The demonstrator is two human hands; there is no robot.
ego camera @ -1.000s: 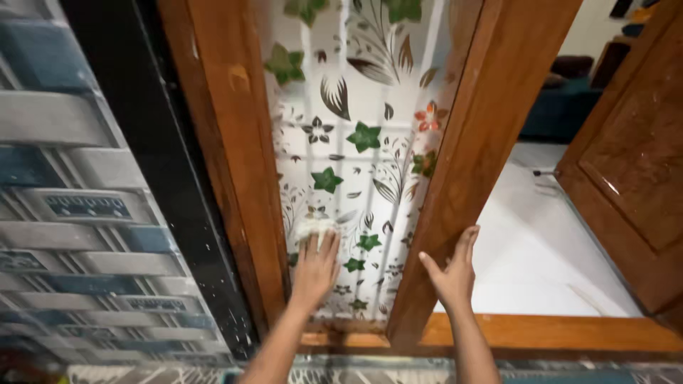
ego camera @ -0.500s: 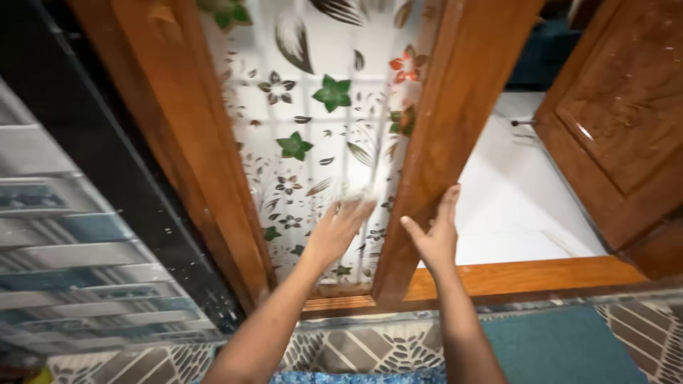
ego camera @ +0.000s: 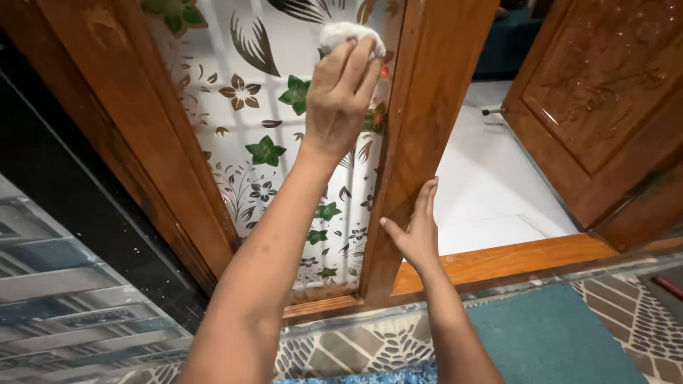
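Observation:
A wooden door (ego camera: 427,107) with a frosted glass panel (ego camera: 235,121) patterned with green and brown flowers stands ajar in front of me. My left hand (ego camera: 341,92) presses a small white cloth (ego camera: 348,32) against the upper right part of the glass. My right hand (ego camera: 416,231) rests flat, fingers apart, on the door's right wooden stile near its lower edge.
A second carved wooden door leaf (ego camera: 605,99) stands open at right over a white tiled floor (ego camera: 491,192). A wooden threshold (ego camera: 512,259) runs below. A teal mat (ego camera: 555,334) lies on patterned tiles. A dark wall strip and grey-blue tiles (ego camera: 64,284) are at left.
My left hand has swept the cloth up the glass from the lower part to the upper right. My right hand stays on the door's edge. The view has tilted downward.

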